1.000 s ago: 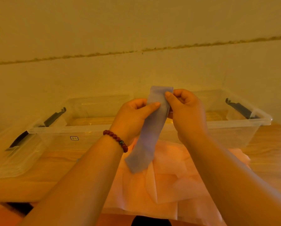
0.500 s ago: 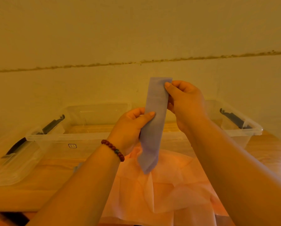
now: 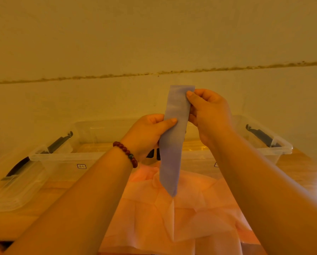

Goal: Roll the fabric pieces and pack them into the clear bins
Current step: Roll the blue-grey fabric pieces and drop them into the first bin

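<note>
1. the blue-grey fabric strip (image 3: pixel 174 140) is held upright in the air over the middle of the table, in front of the clear bins. it is flat and unrolled.
2. the right hand (image 3: pixel 209 115) grasps the strip near its top edge. the thumb lies on the near face and the curled fingers are behind it.
3. the left hand (image 3: pixel 146 134) grasps the strip lower down, about halfway along. the thumb presses across the near face and the other fingers are hidden behind the cloth.
4. the strip's lower end narrows to a point over the pink fabric pile (image 3: pixel 172 227). i cannot tell whether the point touches the pile.
5. the pink fabric pile lies crumpled at the near edge of the wooden table (image 3: pixel 305 172), between the two forearms.
6. the left clear bin (image 3: pixel 65 157) and the right clear bin (image 3: pixel 281 150) stand side by side along the far edge of the table, against the wall (image 3: pixel 98 43). dark latches show where the two bins meet, behind the strip.
7. each bin has a black handle at its outer end. no fabric can be seen inside the parts of the bins that show.
8. another clear plastic piece (image 3: pixel 12 184) sits at the left edge of the table, just beside the left bin. i cannot tell whether it is a bin or a lid.
9. a bracelet of dark red beads (image 3: pixel 125 152) circles the left wrist.
</note>
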`<state>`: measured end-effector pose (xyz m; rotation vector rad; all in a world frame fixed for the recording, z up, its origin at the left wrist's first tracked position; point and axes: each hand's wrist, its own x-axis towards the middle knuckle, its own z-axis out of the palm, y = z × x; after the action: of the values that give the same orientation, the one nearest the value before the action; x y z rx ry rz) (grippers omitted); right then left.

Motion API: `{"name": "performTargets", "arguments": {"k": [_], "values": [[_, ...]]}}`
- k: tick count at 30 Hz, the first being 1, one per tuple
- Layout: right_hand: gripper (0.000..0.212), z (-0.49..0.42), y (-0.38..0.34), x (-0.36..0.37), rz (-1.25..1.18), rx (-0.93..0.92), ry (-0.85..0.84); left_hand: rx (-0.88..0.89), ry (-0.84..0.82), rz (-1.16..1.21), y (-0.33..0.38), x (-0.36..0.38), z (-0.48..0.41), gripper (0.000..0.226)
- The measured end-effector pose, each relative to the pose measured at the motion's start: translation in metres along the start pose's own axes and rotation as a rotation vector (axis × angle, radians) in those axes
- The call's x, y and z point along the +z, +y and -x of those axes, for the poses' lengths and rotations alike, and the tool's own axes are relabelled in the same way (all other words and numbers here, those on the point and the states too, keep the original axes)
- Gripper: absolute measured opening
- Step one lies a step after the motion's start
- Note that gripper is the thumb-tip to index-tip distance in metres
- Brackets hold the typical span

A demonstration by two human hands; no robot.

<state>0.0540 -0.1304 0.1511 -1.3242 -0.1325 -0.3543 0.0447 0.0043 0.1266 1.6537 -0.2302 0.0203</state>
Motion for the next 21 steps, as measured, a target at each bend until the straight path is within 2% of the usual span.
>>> {"name": "performTargets", "arguments": {"k": [4, 11, 16, 21], "values": [[0.020, -0.006, -0.004, -0.003, -0.021, -0.014, 0.020, 0.020, -0.008, 0.006, 0.006, 0.007, -0.004, 0.037], [0.020, -0.011, 0.000, -0.009, 0.008, 0.010, 0.015, 0.013, -0.056, 0.103, 0.005, 0.014, -0.012, 0.017], [0.018, -0.007, 0.010, -0.011, 0.062, 0.051, -0.079, 0.087, 0.078, 0.228, 0.008, 0.014, -0.020, 0.012], [0.015, -0.005, 0.015, -0.011, 0.180, -0.031, -0.099, 0.088, 0.180, 0.195, 0.005, 0.012, -0.023, 0.009]]}}
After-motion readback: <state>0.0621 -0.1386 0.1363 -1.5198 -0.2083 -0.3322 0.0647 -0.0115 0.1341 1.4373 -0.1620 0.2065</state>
